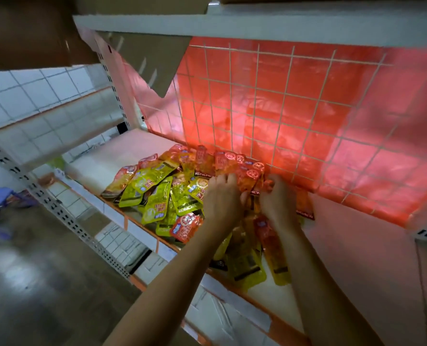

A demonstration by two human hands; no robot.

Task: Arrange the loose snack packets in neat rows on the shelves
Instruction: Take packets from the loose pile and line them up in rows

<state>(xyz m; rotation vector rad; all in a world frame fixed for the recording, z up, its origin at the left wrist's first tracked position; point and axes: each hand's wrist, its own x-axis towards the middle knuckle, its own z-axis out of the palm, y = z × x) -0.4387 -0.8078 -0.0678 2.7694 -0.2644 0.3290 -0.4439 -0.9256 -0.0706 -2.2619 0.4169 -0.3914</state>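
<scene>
- Head view: two bare forearms reach onto a pale shelf [122, 156], where the left hand [221, 198] and right hand [278, 198] meet at a row of red packets [242, 168] standing on edge against the back.
- The left hand's grip is pressed against the front of that red row, fingers spread over the glossy foil; the right hand's grip is curled around the row's right end, fingertips tucked among the packets.
- Loose snack packets [157, 193] lie heaped just left of the hands: flat, shiny pouches in yellow-green and red, overlapping at all angles, some reaching the shelf's orange front edge [126, 222].
- More yellow pouches [247, 268] lie flat beneath and between the forearms.
- A white wire grid [257, 101] backs the shelf, with crinkled translucent red plastic sheeting [357, 121] glowing behind it.
- Perforated metal uprights [65, 216] frame the unit; white wall tiles [32, 96] and a dark glossy floor [32, 283] show at left.
- Lettering reading "KONCHEW" appears on several packets; other print is too blurred to read.
</scene>
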